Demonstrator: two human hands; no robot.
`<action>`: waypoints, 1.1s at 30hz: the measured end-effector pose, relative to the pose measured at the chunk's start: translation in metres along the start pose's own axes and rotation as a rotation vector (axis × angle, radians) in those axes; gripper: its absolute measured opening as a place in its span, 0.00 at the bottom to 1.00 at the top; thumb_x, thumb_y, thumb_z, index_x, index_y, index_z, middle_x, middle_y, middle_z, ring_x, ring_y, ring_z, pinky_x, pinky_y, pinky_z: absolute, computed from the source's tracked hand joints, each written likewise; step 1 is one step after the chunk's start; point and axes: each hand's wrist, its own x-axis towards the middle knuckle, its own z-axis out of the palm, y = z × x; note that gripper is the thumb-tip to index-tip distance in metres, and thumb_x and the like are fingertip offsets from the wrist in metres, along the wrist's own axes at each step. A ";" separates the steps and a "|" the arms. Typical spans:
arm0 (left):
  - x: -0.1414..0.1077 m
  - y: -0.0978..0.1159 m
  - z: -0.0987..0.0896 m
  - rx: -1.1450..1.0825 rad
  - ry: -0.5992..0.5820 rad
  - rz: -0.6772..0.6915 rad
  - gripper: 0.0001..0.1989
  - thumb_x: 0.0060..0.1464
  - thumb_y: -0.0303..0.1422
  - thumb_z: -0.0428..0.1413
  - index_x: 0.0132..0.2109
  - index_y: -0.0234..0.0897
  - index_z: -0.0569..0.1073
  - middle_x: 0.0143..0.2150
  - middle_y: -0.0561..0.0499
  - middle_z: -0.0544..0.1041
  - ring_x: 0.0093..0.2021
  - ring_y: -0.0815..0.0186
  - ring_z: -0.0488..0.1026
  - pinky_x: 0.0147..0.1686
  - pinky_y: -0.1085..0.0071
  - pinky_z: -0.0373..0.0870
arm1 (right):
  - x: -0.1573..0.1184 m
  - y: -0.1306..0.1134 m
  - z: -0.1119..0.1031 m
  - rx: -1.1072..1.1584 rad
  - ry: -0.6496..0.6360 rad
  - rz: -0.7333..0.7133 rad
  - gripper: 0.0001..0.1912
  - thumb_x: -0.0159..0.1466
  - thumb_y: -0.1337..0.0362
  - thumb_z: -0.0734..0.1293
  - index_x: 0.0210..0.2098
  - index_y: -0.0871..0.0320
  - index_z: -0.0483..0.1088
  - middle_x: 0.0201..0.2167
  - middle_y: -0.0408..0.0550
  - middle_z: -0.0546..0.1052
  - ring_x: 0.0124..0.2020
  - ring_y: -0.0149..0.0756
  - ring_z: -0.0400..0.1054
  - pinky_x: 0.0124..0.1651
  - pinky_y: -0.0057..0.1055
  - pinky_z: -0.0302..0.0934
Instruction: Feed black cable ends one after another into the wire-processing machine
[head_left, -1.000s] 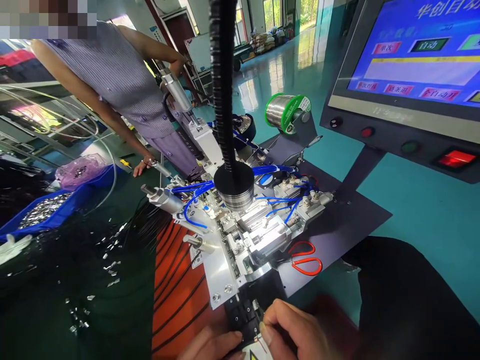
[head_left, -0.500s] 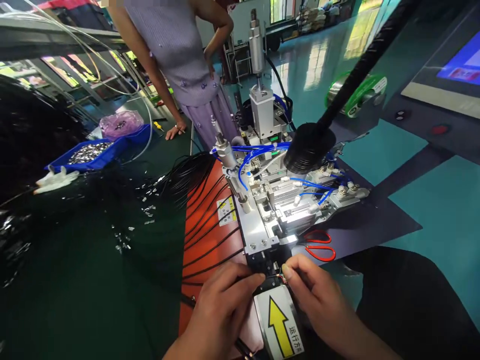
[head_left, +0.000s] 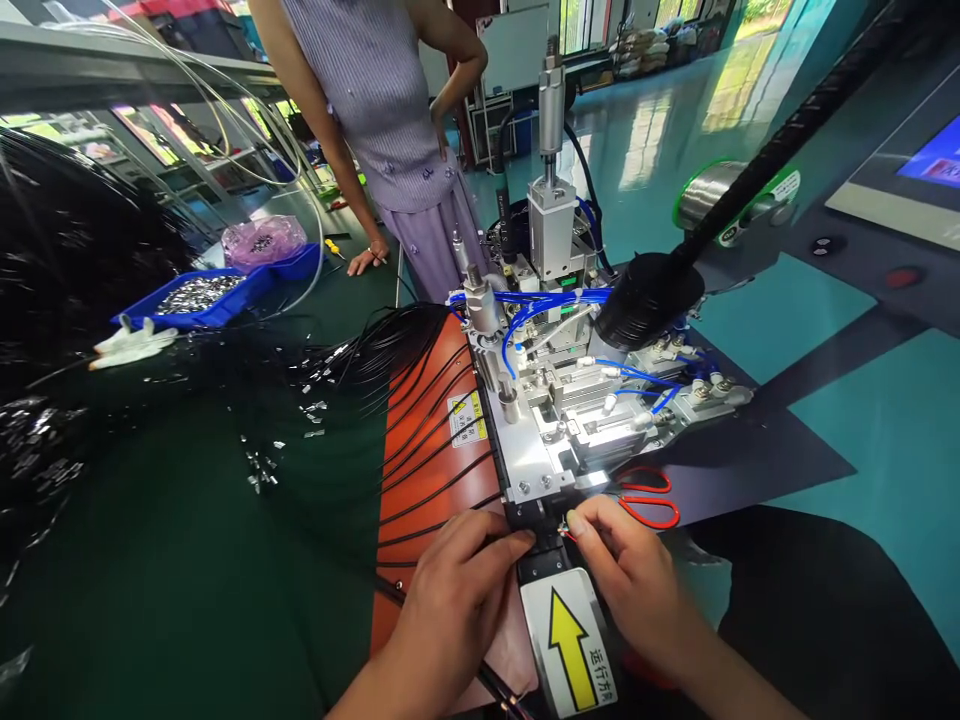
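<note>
My left hand (head_left: pixel 466 575) rests at the left side of the black feed track (head_left: pixel 541 565), fingers curled and index tip pressed on the track. What lies under its fingers is hidden. Across the track, my right hand (head_left: pixel 634 570) pinches thin coloured wires (head_left: pixel 568 533), red and pale, between thumb and index finger. Their ends sit at the track's slot; whether they touch it I cannot tell. Just beyond both hands stands the metal machine (head_left: pixel 536 455) with its cylinders and blue air tubes. On the near side, a plate with a yellow arrow (head_left: pixel 568 640) covers the track.
Black cables (head_left: pixel 435 450) lie across the orange board (head_left: pixel 401 480). Red-handled scissors (head_left: pixel 651 512) are right of the machine. A black lamp or nozzle (head_left: pixel 651 300) hangs above. Left are a blue tray (head_left: pixel 201 298) of metal parts and a white glove (head_left: pixel 133 345). Another person (head_left: pixel 390 110) stands behind.
The view has shifted, so the scene sits farther right. My right hand has moved the wires slightly forward along the track. My left hand stays in nearly the same place.
</note>
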 end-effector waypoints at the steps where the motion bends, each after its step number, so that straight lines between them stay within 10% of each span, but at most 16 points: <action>1: 0.001 0.001 0.000 0.003 0.005 0.004 0.14 0.64 0.24 0.50 0.51 0.39 0.76 0.43 0.45 0.74 0.42 0.63 0.73 0.40 0.68 0.74 | 0.000 0.000 0.000 -0.001 0.001 0.001 0.15 0.72 0.55 0.58 0.32 0.54 0.66 0.27 0.40 0.70 0.29 0.34 0.65 0.33 0.29 0.58; 33: -0.002 0.001 0.007 0.220 -0.037 0.083 0.11 0.66 0.26 0.51 0.51 0.38 0.75 0.39 0.46 0.73 0.38 0.62 0.68 0.36 0.66 0.67 | -0.002 0.003 -0.005 0.005 0.030 0.017 0.13 0.72 0.54 0.59 0.38 0.54 0.69 0.33 0.43 0.75 0.34 0.37 0.70 0.37 0.31 0.63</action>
